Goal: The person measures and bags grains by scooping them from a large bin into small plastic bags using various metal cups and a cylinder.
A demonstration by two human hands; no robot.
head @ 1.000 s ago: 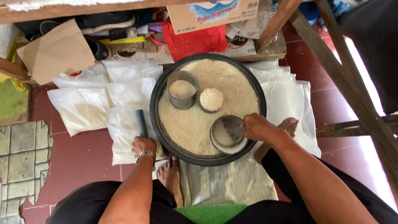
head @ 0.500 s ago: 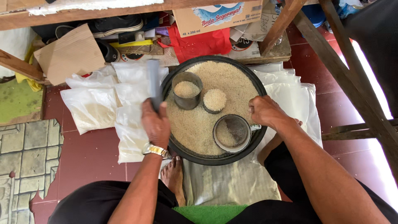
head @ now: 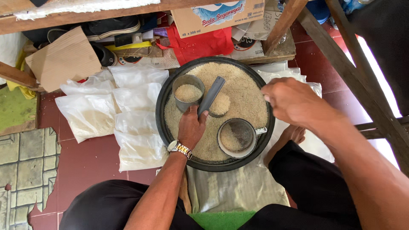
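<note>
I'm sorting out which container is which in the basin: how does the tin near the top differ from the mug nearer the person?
The tin is heaped almost to its rim with rice; the mug holds only a little at the bottom. The tin has no handle, the mug has one at its right. The tin is narrower, the mug wider. Both are round, metal and stand upright in the rice of the black basin.

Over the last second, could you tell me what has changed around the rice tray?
The left hand lifted the grey flat tool from the tray's left rim and brought it over the rice. The right hand released the metal mug and rose. Tray, tins and bags stayed put.
</note>
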